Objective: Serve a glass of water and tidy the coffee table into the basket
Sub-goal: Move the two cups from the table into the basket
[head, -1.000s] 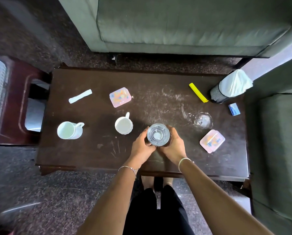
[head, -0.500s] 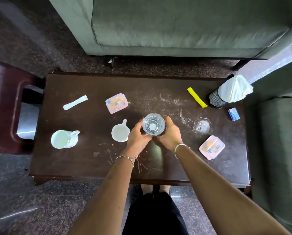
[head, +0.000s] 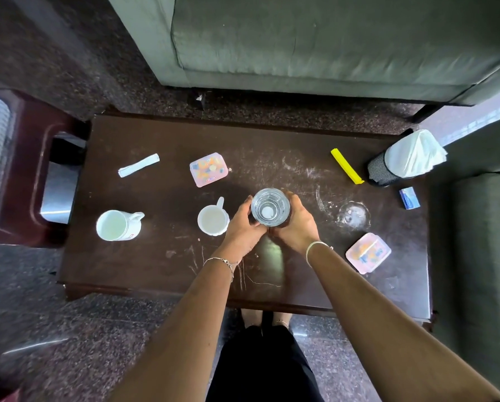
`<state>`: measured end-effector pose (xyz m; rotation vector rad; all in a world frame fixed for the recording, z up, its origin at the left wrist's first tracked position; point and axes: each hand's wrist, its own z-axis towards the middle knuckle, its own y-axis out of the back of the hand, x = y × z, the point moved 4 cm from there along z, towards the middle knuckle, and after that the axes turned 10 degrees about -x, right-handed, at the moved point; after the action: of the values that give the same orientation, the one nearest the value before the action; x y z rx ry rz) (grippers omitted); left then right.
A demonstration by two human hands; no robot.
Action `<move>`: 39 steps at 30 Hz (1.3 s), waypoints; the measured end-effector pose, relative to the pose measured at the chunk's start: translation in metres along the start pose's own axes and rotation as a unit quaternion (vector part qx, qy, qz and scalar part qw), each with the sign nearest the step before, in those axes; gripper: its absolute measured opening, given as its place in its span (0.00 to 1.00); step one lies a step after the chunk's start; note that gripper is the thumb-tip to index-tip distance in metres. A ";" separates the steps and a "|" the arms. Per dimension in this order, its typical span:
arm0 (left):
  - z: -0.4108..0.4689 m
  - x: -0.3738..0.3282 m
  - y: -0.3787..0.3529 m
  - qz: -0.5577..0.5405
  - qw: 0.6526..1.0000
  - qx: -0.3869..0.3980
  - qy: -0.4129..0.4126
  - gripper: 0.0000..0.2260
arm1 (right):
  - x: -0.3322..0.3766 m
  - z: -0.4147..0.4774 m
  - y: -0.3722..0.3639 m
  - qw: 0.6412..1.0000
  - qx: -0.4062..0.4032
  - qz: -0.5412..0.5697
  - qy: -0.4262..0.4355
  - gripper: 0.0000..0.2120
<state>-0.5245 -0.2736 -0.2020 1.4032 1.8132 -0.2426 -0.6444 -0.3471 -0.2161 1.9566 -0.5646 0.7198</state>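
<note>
1. Gripping the glass (head: 270,210) from both sides, the left hand (head: 244,224) and right hand (head: 296,224) curl their fingers round its wall. It is over the middle of the table (head: 156,256), just right of the mug (head: 213,219). Whether its base touches the top cannot be told.
2. Change noted: within the last second the glass has travelled from nearer the front edge toward the sofa, and is now level with the mug. Judgement: serving is at its placing stage, and tidying has not begun.
3. Materials:
   - Glass: clear, round, smooth-walled; it appears to hold water.
   - Table: dark wood, scratched and smeared.
   - Mug: white, glazed.
   - Boxes (head: 208,169) (head: 368,252): flat pink plastic, rounded corners.
   - Clip (head: 346,166): long, yellow, rigid.
</note>
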 end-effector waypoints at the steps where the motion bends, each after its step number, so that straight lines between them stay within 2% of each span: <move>1: -0.001 -0.001 0.001 -0.003 1.000 0.000 0.003 0.36 | 0.000 -0.001 0.001 1.000 0.003 0.002 0.007 0.45; 6: -0.013 -0.002 0.017 -0.033 0.999 -0.035 0.010 0.32 | -0.003 -0.023 0.009 0.999 -0.028 -0.017 0.019 0.55; 11: -0.033 0.007 0.048 -0.070 0.989 -0.130 -0.007 0.24 | 0.016 -0.062 0.016 0.986 -0.125 -0.055 0.095 0.50; 14: -0.046 0.011 0.071 -0.108 0.975 -0.192 -0.011 0.20 | 0.039 -0.080 0.015 0.978 -0.138 -0.066 0.141 0.48; 17: -0.055 0.021 0.092 -0.141 0.961 -0.239 0.000 0.20 | 0.062 -0.091 0.001 0.974 -0.098 -0.072 0.191 0.45; 21: -0.061 0.041 0.121 -0.155 0.939 -0.306 0.008 0.19 | 0.088 -0.093 -0.027 0.971 -0.002 -0.050 0.234 0.43; 25: -0.057 0.062 0.156 -0.153 0.914 -0.376 0.014 0.16 | 0.098 -0.086 -0.063 0.959 0.081 -0.118 0.246 0.49; 29: -0.046 0.078 0.191 -0.134 0.892 -0.432 0.009 0.15 | 0.097 -0.073 -0.091 0.961 0.100 -0.159 0.205 0.50; 31: -0.038 0.082 0.208 -0.092 0.883 -0.459 0.000 0.17 | 0.094 -0.067 -0.103 0.968 0.093 -0.159 0.171 0.50; 35: -0.021 0.089 0.233 0.013 0.858 -0.513 -0.007 0.36 | 0.087 -0.057 -0.122 0.989 0.020 -0.125 0.080 0.52; 39: 0.003 0.104 0.244 0.044 0.883 -0.468 0.010 0.49 | 0.074 -0.054 -0.139 0.996 -0.057 -0.068 0.002 0.51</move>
<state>-0.3141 -0.1122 -0.1991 0.7684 1.5183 0.6333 -0.5154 -0.2437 -0.2305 1.8662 -0.4546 0.5932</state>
